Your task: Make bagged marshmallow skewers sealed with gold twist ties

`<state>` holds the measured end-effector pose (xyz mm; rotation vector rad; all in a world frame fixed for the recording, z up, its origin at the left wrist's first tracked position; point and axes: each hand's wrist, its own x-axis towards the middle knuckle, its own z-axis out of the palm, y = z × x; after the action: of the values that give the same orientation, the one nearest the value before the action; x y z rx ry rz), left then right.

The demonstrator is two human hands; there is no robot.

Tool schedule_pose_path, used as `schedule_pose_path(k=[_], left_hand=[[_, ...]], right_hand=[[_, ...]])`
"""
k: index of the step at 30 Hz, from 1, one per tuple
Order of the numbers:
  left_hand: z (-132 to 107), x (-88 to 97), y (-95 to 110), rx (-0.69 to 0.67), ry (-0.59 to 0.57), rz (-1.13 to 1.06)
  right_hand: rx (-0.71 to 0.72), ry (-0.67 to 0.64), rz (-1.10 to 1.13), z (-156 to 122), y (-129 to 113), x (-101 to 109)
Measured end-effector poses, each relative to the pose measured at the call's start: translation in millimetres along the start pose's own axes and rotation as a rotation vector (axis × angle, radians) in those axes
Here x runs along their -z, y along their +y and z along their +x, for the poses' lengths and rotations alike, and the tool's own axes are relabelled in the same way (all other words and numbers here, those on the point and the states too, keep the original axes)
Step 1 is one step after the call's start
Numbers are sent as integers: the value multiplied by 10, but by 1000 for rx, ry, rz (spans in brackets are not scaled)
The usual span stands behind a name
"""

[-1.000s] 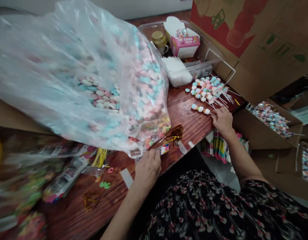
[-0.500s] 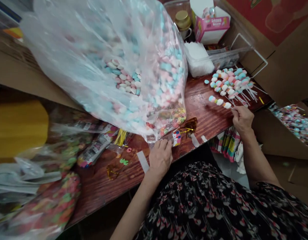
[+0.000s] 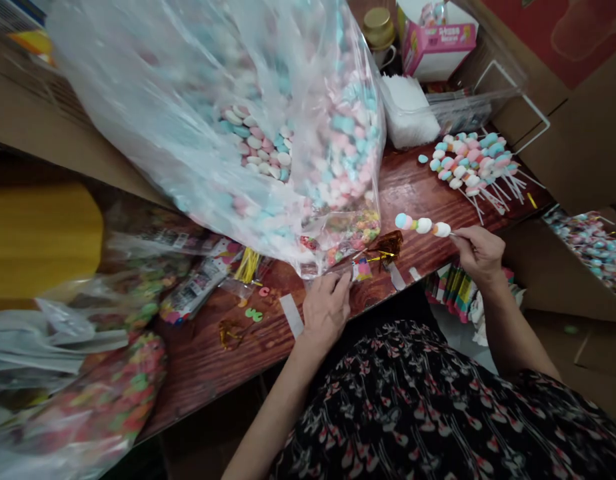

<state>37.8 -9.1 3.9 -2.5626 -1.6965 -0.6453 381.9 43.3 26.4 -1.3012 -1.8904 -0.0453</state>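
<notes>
My right hand (image 3: 481, 253) is closed in a pinch on the stick of a marshmallow skewer (image 3: 423, 226). Blue, pink and white marshmallows with small gummy rings between them are threaded along it, and it points left over the table. At the table's front edge, my left hand (image 3: 328, 303) has its fingers pressed together on the end of a clear printed plastic wrapper (image 3: 361, 269). Brown-gold foil with a twist tie (image 3: 388, 250) lies just past that wrapper. A large clear bag of marshmallows (image 3: 263, 147) rises behind my left hand, with gummy rings (image 3: 355, 233) at its lower corner.
Finished marshmallow skewers (image 3: 473, 163) are heaped at the table's right end. Behind them sits a clear plastic bin (image 3: 503, 93) with a pink box (image 3: 443, 50). Wrapper packs (image 3: 198, 287), yellow twist ties (image 3: 247, 265) and gummy bags (image 3: 123, 387) lie left. A carton of skewers (image 3: 588, 247) stands right.
My right hand has brought the skewer left and nearer, away from the heap and toward the wrapper. My left hand stays at the wrapper. The whole view has shifted slightly.
</notes>
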Motion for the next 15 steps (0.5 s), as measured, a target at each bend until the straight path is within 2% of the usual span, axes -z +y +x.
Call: schedule_pose_path(k=[3,7,12,15], left_hand=[[-13,-19,20,26,43,-30],[36,-41,8,119,122,-227],[1,30,-53,109,17,-251],[-69,22,-119,99,6,-248]], right_hand=[[6,-12,28,-25,-62,-44],[31,-41,71,-47,-161,-107],[41,-27,101,-77,-232,-127],[37,-19,112,-99,-250,-125]])
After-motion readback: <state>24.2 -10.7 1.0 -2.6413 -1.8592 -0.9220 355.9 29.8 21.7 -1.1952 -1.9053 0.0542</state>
